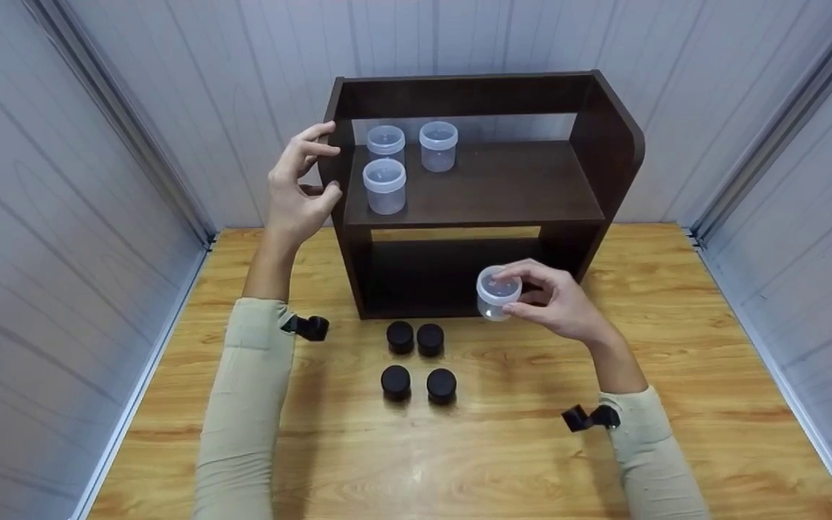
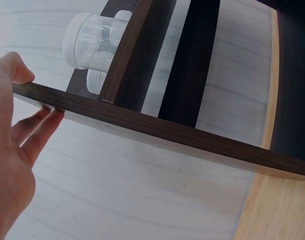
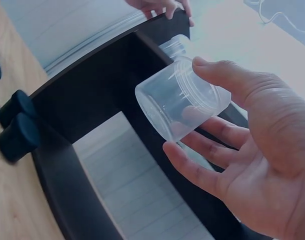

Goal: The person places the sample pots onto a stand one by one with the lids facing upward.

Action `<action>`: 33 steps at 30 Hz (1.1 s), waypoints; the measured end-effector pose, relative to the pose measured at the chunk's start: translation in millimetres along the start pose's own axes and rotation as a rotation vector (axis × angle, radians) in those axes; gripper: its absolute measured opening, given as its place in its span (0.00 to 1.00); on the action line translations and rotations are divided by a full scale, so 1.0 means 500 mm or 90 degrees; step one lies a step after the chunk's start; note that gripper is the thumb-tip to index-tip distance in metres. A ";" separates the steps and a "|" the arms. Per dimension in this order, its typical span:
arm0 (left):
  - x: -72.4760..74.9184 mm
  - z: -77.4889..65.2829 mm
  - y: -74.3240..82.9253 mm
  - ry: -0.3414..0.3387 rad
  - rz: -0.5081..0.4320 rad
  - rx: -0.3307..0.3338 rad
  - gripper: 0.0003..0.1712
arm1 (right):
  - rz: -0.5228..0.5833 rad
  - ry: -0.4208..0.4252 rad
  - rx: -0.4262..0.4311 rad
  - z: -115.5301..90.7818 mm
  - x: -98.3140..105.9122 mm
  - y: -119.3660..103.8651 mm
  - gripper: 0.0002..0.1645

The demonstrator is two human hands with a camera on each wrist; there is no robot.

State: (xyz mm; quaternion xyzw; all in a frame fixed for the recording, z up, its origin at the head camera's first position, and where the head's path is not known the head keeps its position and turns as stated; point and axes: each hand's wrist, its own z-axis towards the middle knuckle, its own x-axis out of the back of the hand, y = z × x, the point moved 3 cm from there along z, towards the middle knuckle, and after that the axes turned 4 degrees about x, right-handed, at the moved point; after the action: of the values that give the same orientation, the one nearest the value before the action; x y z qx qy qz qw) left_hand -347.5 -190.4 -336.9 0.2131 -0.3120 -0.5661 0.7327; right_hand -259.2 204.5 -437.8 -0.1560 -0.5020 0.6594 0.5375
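Observation:
My right hand point(image 1: 560, 302) holds a clear plastic jar point(image 3: 180, 102) with a ribbed screw lid, thumb on the lid side and fingers on the other, in front of the lower compartment. In the right wrist view the jar is tilted and looks empty. My left hand point(image 1: 300, 184) grips the left side panel point(image 2: 137, 120) of a dark brown wooden shelf point(image 1: 488, 206), thumb on one face and fingers on the other. Three similar jars stand upright at the left of the upper board: a front jar point(image 1: 385, 188), a jar behind it point(image 1: 386, 139) and one to their right point(image 1: 438, 148).
Several small black round containers point(image 1: 400, 337) stand in two rows on the wood-grain table point(image 1: 503, 448), before the shelf. Pale panel walls point(image 1: 84, 238) enclose the table at the left, back and right. The lower compartment point(image 1: 423, 278) is dark inside.

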 end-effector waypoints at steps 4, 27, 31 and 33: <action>0.000 0.001 0.000 0.002 -0.003 0.005 0.21 | -0.010 0.010 0.012 0.019 0.009 -0.023 0.26; 0.002 -0.007 -0.001 0.003 -0.008 0.001 0.21 | 0.026 0.175 -0.011 0.122 0.016 -0.079 0.26; 0.002 -0.005 -0.003 0.002 -0.006 -0.005 0.21 | 0.014 0.212 -0.022 0.141 0.021 -0.087 0.25; 0.002 -0.004 -0.003 0.002 -0.004 -0.006 0.21 | 0.012 0.221 -0.018 0.153 0.024 -0.094 0.25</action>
State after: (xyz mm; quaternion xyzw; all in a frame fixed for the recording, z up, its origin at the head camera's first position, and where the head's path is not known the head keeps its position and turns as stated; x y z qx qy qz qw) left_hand -347.1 -191.9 -339.0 0.2119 -0.3074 -0.5696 0.7323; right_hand -294.7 173.0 -360.6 -0.2800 -0.4093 0.6203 0.6077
